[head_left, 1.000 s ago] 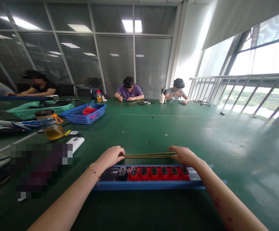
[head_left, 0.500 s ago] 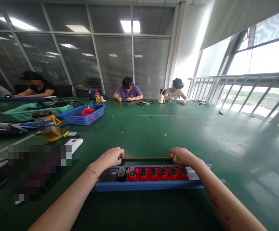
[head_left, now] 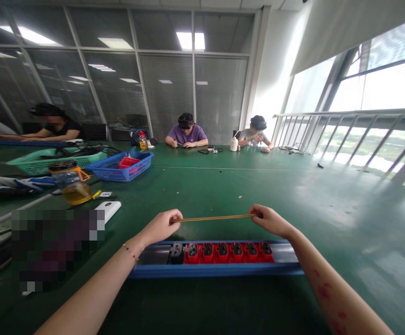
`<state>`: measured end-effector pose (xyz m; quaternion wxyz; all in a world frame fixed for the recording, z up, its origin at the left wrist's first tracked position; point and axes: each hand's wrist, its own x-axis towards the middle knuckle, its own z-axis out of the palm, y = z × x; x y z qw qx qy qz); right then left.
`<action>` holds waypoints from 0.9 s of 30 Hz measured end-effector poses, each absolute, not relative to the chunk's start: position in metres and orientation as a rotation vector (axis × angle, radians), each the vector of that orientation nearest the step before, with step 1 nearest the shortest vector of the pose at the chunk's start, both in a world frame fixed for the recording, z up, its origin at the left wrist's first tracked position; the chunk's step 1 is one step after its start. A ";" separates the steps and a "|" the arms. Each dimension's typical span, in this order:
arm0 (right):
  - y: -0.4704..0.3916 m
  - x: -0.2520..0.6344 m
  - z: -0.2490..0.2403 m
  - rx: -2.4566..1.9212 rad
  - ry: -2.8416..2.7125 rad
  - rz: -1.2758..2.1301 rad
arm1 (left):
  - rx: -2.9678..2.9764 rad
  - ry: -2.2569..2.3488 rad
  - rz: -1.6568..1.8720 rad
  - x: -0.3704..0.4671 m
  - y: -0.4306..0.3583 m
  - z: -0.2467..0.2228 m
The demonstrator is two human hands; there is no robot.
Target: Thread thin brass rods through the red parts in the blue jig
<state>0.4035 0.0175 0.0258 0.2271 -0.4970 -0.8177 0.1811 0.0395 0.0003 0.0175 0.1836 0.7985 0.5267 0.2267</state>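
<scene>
A thin brass-coloured strip stretches between my two hands, above the green table and beyond the blue tray. My left hand pinches its left end, and my right hand has its fingers closed on the right end, held slightly higher. Nearer to me lies a long blue tray with a metallic channel. Several red blocks with black sockets stand in a row inside it, with one black block at the row's left end.
On the left are a jar of amber liquid, a white power bank, a blue basket and a green basket. People sit across the green table and at far left. A railing stands right.
Both hands have risen with the strip, away from the blue tray. The right hand has lifted more, so the strip now tilts slightly up to the right.
</scene>
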 end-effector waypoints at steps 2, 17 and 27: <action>0.015 0.400 0.027 -1.339 -2.251 0.558 | 2.231 1.441 0.675 0.042 -0.003 0.021; -0.018 0.420 0.082 -1.318 -2.305 1.225 | 2.134 1.378 0.559 0.050 -0.025 0.065; -0.025 0.418 0.080 -1.299 -2.442 1.562 | 2.009 1.221 0.078 0.037 -0.047 0.086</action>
